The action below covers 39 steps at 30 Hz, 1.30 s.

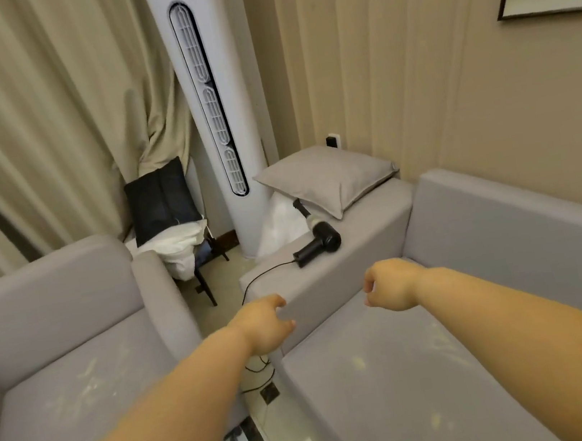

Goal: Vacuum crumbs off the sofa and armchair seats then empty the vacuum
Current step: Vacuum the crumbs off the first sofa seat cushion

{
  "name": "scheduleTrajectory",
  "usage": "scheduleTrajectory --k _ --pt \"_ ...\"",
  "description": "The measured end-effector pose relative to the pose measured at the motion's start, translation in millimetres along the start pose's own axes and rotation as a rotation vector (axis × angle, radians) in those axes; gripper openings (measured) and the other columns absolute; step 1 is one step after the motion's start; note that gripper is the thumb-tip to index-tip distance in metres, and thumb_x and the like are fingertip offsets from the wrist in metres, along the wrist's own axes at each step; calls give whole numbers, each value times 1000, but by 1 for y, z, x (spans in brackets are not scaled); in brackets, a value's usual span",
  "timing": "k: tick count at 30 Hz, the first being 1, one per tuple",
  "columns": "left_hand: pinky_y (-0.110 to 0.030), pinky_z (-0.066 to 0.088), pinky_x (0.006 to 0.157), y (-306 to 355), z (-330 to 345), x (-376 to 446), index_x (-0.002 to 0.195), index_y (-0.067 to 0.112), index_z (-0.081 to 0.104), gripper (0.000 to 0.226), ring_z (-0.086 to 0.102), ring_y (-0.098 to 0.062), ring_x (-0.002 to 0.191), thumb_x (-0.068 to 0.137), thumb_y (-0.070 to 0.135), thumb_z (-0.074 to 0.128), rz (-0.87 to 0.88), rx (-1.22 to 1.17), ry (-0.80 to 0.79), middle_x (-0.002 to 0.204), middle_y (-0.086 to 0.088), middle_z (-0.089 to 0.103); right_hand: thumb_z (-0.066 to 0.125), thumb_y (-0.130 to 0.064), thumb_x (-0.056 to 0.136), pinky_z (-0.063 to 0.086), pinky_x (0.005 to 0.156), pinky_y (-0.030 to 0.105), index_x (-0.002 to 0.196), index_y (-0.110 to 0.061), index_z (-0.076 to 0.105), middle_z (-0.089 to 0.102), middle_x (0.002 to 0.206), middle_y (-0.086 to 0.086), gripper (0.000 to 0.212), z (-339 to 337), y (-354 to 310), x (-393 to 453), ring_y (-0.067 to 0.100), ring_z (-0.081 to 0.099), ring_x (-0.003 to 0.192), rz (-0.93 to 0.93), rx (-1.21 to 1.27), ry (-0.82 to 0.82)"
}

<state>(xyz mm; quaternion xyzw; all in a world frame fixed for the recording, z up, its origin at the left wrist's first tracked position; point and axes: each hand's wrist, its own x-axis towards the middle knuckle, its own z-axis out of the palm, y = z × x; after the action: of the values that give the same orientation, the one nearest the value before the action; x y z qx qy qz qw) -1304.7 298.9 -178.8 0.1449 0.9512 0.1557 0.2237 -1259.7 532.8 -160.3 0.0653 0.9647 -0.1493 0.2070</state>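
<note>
A small black handheld vacuum point(317, 241) lies on the grey sofa's wide armrest point(368, 242), its cord running off the front edge. Pale crumbs dot the sofa seat point(391, 367) and the armchair seat point(82, 398) on the left. Both my arms reach forward. My left hand point(265, 324) hovers by the armrest's front corner, fingers loosely curled and holding nothing. My right hand point(390, 286) hangs over the sofa seat just short of the armrest, fingers loosely curled and empty. Both hands are a short way below the vacuum.
A grey cushion point(328, 177) lies on the armrest behind the vacuum. A tall white air conditioner point(225, 117) stands in the corner, with a white bag at its foot. A black cushion and white cloth sit on a small stand point(174, 234). The cord point(263, 371) trails over the floor between the seats.
</note>
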Motion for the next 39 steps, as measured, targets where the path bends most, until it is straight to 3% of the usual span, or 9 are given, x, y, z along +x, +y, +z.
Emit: scheduleTrajectory --k 8,16,21,29,33,37,39 --pt "-31 27 110 -11 -19 191 151 15 17 69 30 -26 139 95 37 51 79 32 -66 154 -10 25 54 -30 99 48 95 35 126 -12 60 61 126 9 33 -5 16 168 28 58 113 54 32 -65" --pt "-40 42 101 -26 -17 396 143 17 30 61 47 -29 119 91 38 54 125 50 -166 137 -11 42 50 -31 101 42 101 32 138 -16 52 55 138 7 40 -2 24 331 25 53 124 232 194 -99" --pt "-40 42 100 -32 -1 493 142 17 30 65 46 -29 121 88 42 58 138 89 -208 138 -10 42 48 -34 102 40 97 28 141 -18 48 53 140 7 43 16 32 409 25 52 125 301 285 -117" --pt "-41 46 94 -36 45 552 135 16 35 70 50 -29 111 78 37 71 172 107 -344 124 -12 47 48 -40 101 42 96 29 141 -20 49 57 136 5 45 43 46 459 24 56 120 399 386 -115" --pt "-36 46 91 -34 50 552 127 10 40 57 50 -29 108 82 30 68 160 36 -330 123 -14 43 45 -45 101 44 94 31 136 -16 55 60 130 7 46 45 51 456 25 56 117 439 399 -117" --pt "-32 50 81 -25 38 533 124 7 43 51 56 -27 100 84 26 67 161 -189 -367 117 -13 48 38 -52 101 46 78 33 105 -4 66 61 89 7 55 35 45 449 23 58 85 453 472 -59" --pt "-23 52 66 -20 28 512 117 9 47 41 60 -19 87 84 22 68 172 -371 -358 104 -10 55 34 -55 101 46 76 34 98 -1 65 57 80 6 63 26 36 440 21 53 76 445 534 -27"
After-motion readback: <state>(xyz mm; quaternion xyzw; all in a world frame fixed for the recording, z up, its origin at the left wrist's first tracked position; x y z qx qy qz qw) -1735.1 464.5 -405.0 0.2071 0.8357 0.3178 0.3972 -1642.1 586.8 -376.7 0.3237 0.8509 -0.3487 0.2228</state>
